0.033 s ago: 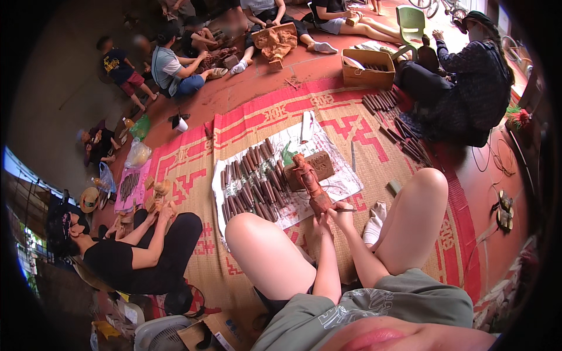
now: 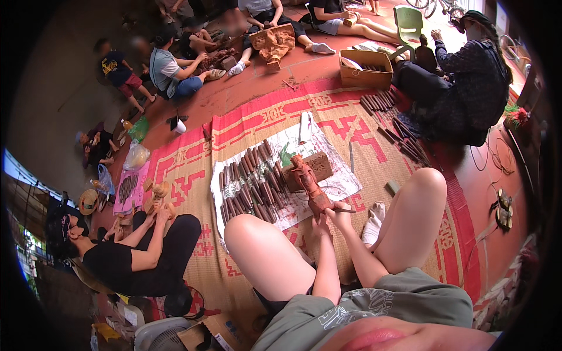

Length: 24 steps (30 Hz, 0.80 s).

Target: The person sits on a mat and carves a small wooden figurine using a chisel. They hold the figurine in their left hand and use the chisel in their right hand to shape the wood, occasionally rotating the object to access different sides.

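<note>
Between the person's raised knees, just beyond the feet, a reddish-brown carved wooden figure (image 2: 308,182) stands tilted away on the paper sheet (image 2: 342,182), its base held at the near end; the left hand (image 2: 320,224) is closed around the base from below, while the right hand (image 2: 339,215) grips a thin dark tool (image 2: 344,210) lying crosswise against the base, though the fingers are too small to tell exactly how they wrap it; the figure's upper part leans against a carved wooden block (image 2: 319,164) behind it; to the left of it rows of dark chisels (image 2: 249,184) lie side by side on the same sheet, which rests on a woven red-patterned mat (image 2: 363,140); a pale cloth (image 2: 372,225) lies by the right knee and a small greenish block (image 2: 392,187) sits a little farther out on the mat; to work the base well, I judge the left hand should keep the figure braced firmly against the block so it cannot roll, and the tool should be pushed in short, controlled strokes away from the holding fingers; farther out, a person in black (image 2: 132,257) sits at the left with pale carved pieces (image 2: 157,196), another in dark clothes (image 2: 462,88) sits at the upper right beside more chisels and a cardboard box (image 2: 366,75), and others sit at the far edge of the floor.
</note>
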Motion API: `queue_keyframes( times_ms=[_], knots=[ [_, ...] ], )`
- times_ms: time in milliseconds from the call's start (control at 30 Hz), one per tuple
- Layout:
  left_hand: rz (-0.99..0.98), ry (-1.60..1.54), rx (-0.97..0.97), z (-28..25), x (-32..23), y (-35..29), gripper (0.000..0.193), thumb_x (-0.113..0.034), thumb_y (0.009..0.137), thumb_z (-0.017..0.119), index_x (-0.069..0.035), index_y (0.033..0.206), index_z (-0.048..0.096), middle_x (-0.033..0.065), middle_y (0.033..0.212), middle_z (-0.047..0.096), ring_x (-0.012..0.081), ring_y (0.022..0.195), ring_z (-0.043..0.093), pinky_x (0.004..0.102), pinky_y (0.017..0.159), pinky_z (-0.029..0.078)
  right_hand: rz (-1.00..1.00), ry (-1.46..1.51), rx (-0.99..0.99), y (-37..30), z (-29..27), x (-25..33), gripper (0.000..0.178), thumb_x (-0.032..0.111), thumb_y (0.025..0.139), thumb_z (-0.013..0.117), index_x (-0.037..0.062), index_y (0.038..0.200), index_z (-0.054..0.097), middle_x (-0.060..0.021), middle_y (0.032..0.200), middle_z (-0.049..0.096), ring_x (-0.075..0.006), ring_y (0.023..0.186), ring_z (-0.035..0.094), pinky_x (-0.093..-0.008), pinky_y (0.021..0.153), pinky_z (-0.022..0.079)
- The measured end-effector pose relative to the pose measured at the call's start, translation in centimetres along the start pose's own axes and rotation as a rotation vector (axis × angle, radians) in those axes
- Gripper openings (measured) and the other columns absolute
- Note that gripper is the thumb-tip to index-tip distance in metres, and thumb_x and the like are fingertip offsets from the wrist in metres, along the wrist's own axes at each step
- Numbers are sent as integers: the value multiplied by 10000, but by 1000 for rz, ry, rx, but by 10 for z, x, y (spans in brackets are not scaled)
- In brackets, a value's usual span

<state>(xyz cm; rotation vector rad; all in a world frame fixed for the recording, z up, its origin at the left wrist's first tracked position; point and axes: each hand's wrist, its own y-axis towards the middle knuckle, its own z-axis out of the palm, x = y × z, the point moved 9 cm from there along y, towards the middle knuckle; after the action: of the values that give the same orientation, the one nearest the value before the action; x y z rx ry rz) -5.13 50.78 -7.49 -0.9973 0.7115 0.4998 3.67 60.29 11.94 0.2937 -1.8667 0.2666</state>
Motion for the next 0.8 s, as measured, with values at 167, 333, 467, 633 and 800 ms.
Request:
queue_keyframes(
  times_ms=[167, 333, 467, 633, 800],
  knots=[
    [-54, -26, -22, 16, -10, -18, 682, -252, 873, 637, -153, 1420, 243, 74, 1157, 602, 179, 983, 588, 273, 705, 434, -99, -32, -97, 22, 3, -7, 183, 169, 667, 676, 3, 743, 676, -148, 593, 620, -192, 534, 621, -321, 536, 494],
    [-31, -65, 20, 2, -6, -11, 688, -256, 878, 611, -160, 1427, 209, 96, 1187, 567, 219, 1023, 562, 341, 728, 435, -37, -121, -41, -6, -3, -6, 122, 101, 679, 681, -15, 712, 666, -136, 620, 637, -144, 550, 610, -291, 533, 480],
    [-14, 22, 31, 8, -16, -14, 731, -361, 887, 585, -190, 1444, 144, 124, 1292, 493, 304, 1150, 504, 411, 852, 422, -212, -64, -144, 20, -1, 38, 138, 112, 680, 684, -14, 732, 665, -131, 615, 636, -154, 544, 612, -298, 525, 477],
    [13, -130, 52, 20, -26, -28, 643, -204, 880, 614, -102, 1409, 263, 127, 1192, 547, 275, 1042, 570, 343, 789, 494, 21, 81, -50, 3, 3, -12, 118, 89, 674, 683, -16, 722, 655, -122, 594, 624, -155, 544, 609, -302, 524, 476],
    [42, -192, 12, 20, -20, -20, 558, -124, 876, 602, -52, 1363, 338, 146, 1207, 510, 265, 1033, 572, 388, 827, 514, 27, 1, -151, -7, -9, 2, 115, 76, 677, 667, -35, 668, 637, -123, 562, 607, -145, 502, 579, -298, 502, 463]
  ],
)
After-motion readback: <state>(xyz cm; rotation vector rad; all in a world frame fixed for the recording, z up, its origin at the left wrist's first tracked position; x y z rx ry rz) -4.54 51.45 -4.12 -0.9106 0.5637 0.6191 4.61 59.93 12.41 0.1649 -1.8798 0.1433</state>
